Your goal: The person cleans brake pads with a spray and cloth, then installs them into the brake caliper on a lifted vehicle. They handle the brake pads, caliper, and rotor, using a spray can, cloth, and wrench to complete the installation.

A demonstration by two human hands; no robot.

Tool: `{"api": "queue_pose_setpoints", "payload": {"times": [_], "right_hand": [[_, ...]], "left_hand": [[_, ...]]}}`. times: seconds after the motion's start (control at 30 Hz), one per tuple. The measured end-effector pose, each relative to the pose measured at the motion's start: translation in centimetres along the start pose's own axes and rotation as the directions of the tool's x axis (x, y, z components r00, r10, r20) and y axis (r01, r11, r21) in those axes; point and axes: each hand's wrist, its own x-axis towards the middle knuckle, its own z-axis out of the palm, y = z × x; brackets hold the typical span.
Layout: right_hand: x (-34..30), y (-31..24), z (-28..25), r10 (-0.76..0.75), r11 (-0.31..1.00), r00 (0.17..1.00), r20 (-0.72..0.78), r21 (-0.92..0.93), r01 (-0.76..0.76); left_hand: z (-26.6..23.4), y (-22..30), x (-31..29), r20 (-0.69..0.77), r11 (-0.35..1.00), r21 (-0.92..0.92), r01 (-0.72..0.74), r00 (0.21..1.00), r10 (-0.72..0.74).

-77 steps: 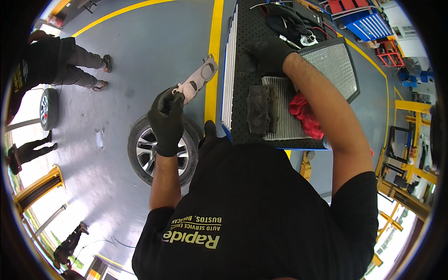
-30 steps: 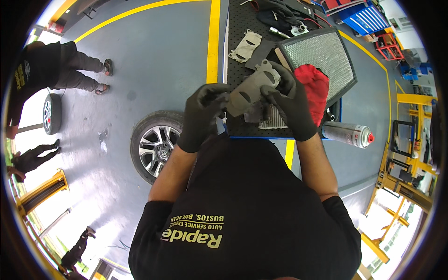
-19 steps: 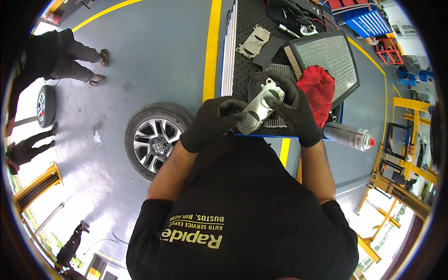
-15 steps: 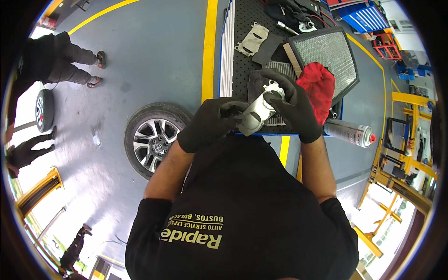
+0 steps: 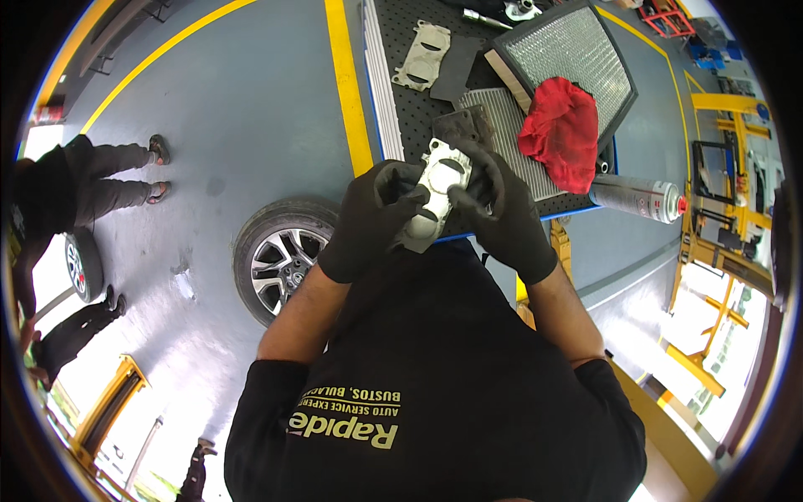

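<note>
A silvery brake pad shim [image 5: 441, 186] with curved cutouts is between my two black-gloved hands, just over the near edge of the workbench. My left hand [image 5: 372, 219] grips its left side with the thumb on its face. My right hand [image 5: 508, 211] holds the right side, thumb near the cutout and fingers curled behind. A dark brake pad [image 5: 462, 125] lies on the bench just beyond my hands. Farther back sits a similar pale shim [image 5: 424, 55], with a flat dark plate [image 5: 454, 74] beside it.
The bench's perforated black top [image 5: 393, 21] carries a pleated grey filter [image 5: 504, 109], a large framed air filter [image 5: 577, 50], a crumpled red rag [image 5: 562, 134] and a spray can [image 5: 636, 198] lying at the right. A wheel [image 5: 284, 259] rests on the floor at left. Another person [image 5: 100, 171] stands farther left.
My hands have turned the shim more upright and face-on, and my right hand has shifted down along its side. The view has moved, so the bench sits higher and more to the left.
</note>
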Motion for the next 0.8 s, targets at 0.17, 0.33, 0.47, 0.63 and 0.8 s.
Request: {"api": "queue_pose_setpoints", "payload": {"times": [0.17, 0.33, 0.47, 0.63, 0.8], "right_hand": [[-1.3, 0.2, 1.3, -0.283, 0.941, 0.946, -0.157, -0.236, 0.243], [-2.6, 0.8, 2.4, 0.16, 0.954, 0.969, -0.19, 0.281, -0.102], [-3.7, 1.0, -0.4, 0.236, 0.86, 0.963, -0.127, 0.49, -0.145], [-4.7, 1.5, -2.2, 0.239, 0.879, 0.906, -0.35, 0.474, -0.049], [-6.9, 1.8, -4.0, 0.298, 0.887, 0.848, -0.437, 0.456, -0.077]], "left_hand": [[-0.5, -0.4, 0.2, 0.053, 0.998, 0.062, 0.016, 0.998, -0.019], [1.2, -0.5, 0.4, 0.1, 1.0, 0.006, -0.022, 0.995, 0.021], [1.8, 0.5, 2.1, 0.268, 1.0, -0.002, -0.018, 0.963, 0.018], [-0.1, 0.2, 11.5, 0.308, 0.517, 0.58, -0.63, 0.757, 0.576], [-1.3, 2.9, 14.5, 0.515, 0.37, 0.683, -0.63, 0.774, 0.368]]}}
